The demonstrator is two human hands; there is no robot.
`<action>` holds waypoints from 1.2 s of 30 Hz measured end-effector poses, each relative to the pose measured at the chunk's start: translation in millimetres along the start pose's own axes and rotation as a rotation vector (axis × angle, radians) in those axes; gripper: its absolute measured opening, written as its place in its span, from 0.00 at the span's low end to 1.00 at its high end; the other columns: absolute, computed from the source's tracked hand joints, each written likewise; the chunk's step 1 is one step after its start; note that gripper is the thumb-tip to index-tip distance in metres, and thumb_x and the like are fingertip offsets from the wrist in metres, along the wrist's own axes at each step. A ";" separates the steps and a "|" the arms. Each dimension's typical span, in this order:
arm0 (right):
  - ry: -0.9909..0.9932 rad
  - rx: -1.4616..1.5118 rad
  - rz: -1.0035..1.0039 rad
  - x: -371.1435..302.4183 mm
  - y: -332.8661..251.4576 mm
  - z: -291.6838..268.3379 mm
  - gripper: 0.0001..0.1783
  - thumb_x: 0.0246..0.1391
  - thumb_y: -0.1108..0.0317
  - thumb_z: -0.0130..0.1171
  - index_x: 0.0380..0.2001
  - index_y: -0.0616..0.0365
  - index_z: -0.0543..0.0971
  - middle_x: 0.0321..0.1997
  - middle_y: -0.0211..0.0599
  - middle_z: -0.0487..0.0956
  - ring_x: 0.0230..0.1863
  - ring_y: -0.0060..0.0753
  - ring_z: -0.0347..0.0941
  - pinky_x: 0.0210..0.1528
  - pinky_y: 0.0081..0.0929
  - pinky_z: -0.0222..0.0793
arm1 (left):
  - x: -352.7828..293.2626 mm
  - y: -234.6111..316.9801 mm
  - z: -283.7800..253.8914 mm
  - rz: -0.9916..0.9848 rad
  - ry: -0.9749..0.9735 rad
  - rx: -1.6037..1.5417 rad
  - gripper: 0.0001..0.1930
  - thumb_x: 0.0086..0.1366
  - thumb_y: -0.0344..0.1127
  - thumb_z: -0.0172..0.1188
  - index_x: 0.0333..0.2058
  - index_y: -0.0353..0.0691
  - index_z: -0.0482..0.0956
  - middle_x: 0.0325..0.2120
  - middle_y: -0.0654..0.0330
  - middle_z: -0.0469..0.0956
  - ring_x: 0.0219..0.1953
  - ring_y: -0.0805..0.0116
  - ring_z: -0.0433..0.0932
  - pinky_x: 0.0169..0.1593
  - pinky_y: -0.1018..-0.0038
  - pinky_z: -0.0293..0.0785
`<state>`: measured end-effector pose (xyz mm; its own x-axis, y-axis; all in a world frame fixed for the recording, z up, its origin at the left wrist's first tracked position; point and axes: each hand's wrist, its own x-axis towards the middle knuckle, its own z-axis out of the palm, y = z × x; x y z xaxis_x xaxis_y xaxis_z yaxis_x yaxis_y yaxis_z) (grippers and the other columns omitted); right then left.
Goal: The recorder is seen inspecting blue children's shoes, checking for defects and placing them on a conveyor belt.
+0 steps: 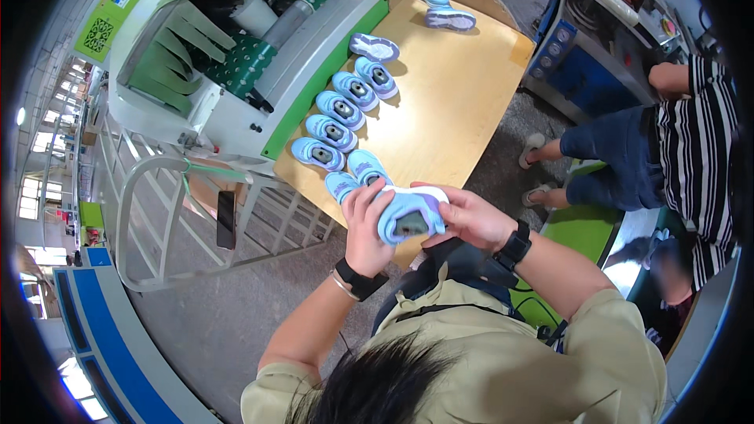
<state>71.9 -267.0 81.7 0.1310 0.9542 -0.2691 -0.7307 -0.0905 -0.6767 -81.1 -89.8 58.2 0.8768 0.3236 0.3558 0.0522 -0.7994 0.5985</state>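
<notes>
Left hand (366,224) hides the held blue shoe's (410,216) near side

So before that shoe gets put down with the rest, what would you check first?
1. Both hands on the shoe: left hand and right hand grip the light blue shoe. Ok.
2. Shoe opening visible for a look inside: faces the camera. Ok.
3. Row of shoes tidy along the table's left edge: ok.
4. Bare space on the wooden table: ok.
5. Sole condition: turned away, cannot tell.
6. Seated person apart from the table: ok.
</notes>
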 end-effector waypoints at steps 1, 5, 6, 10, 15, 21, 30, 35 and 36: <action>-0.015 -0.015 0.005 -1.2 -3.6 5.0 0.34 0.67 0.53 0.52 0.71 0.51 0.58 0.63 0.35 0.69 0.59 0.36 0.71 0.54 0.39 0.77 | -0.3 1.6 -4.5 0.075 0.039 0.000 0.38 0.43 0.29 0.72 0.56 0.46 0.70 0.60 0.54 0.67 0.59 0.46 0.62 0.63 0.54 0.59; -0.057 -0.040 0.131 -0.6 -9.6 11.1 0.33 0.67 0.56 0.54 0.70 0.50 0.60 0.58 0.31 0.73 0.51 0.24 0.73 0.52 0.28 0.74 | -10.6 2.3 -16.8 0.272 0.130 0.192 0.35 0.44 0.30 0.71 0.55 0.53 0.73 0.62 0.58 0.65 0.59 0.47 0.61 0.61 0.54 0.61; -0.067 -0.052 0.169 2.2 -9.4 8.0 0.32 0.67 0.56 0.54 0.70 0.50 0.61 0.57 0.30 0.73 0.50 0.22 0.73 0.51 0.26 0.73 | -12.7 0.0 -17.6 0.384 0.138 0.329 0.35 0.45 0.30 0.70 0.55 0.55 0.74 0.63 0.58 0.65 0.60 0.47 0.61 0.61 0.54 0.61; -0.086 -0.405 0.102 19.0 2.0 -19.5 0.25 0.66 0.61 0.55 0.64 0.51 0.71 0.49 0.28 0.78 0.47 0.17 0.73 0.48 0.19 0.71 | -22.8 -17.5 -9.4 0.284 -0.083 0.288 0.36 0.45 0.28 0.69 0.57 0.55 0.72 0.62 0.54 0.64 0.62 0.47 0.60 0.61 0.54 0.61; -0.100 -0.850 0.123 38.8 46.5 -62.7 0.26 0.60 0.67 0.60 0.62 0.55 0.73 0.65 0.39 0.73 0.64 0.36 0.67 0.65 0.32 0.62 | -33.9 -51.9 36.3 -0.229 -0.401 -0.329 0.39 0.56 0.44 0.70 0.61 0.31 0.64 0.56 0.38 0.69 0.57 0.42 0.69 0.61 0.60 0.65; 0.048 -1.100 -0.052 54.9 88.4 -97.2 0.18 0.55 0.68 0.63 0.49 0.59 0.79 0.52 0.47 0.78 0.53 0.47 0.74 0.55 0.36 0.70 | -56.0 -62.5 89.5 -0.497 -0.450 -0.110 0.25 0.63 0.51 0.62 0.52 0.40 0.78 0.46 0.46 0.73 0.51 0.45 0.70 0.56 0.57 0.65; 0.340 -1.277 -0.100 64.2 105.3 -92.1 0.11 0.55 0.67 0.62 0.41 0.55 0.80 0.43 0.47 0.76 0.49 0.53 0.71 0.54 0.42 0.68 | -42.2 -53.4 100.8 -0.582 -0.427 -0.035 0.21 0.63 0.49 0.61 0.50 0.43 0.80 0.42 0.48 0.73 0.48 0.48 0.70 0.56 0.58 0.61; 0.236 -1.139 -0.078 58.1 101.8 -97.2 0.11 0.56 0.68 0.60 0.42 0.54 0.81 0.44 0.46 0.75 0.50 0.50 0.70 0.56 0.41 0.66 | -61.5 -86.8 72.1 -0.628 -0.474 -0.632 0.20 0.69 0.34 0.56 0.56 0.30 0.74 0.53 0.50 0.74 0.55 0.61 0.74 0.58 0.70 0.69; 0.223 -1.103 -0.097 57.4 102.2 -97.8 0.11 0.56 0.69 0.59 0.42 0.55 0.81 0.44 0.47 0.75 0.51 0.50 0.70 0.56 0.41 0.66 | -67.4 -89.8 72.5 -0.591 -0.467 -0.665 0.20 0.69 0.34 0.56 0.56 0.30 0.74 0.53 0.50 0.74 0.55 0.61 0.74 0.58 0.70 0.69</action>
<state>70.3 -249.4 -69.9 0.3525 0.9086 -0.2242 0.2650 -0.3267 -0.9072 -110.1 -76.5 -71.6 0.9037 0.2324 -0.3597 0.3869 -0.0829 0.9184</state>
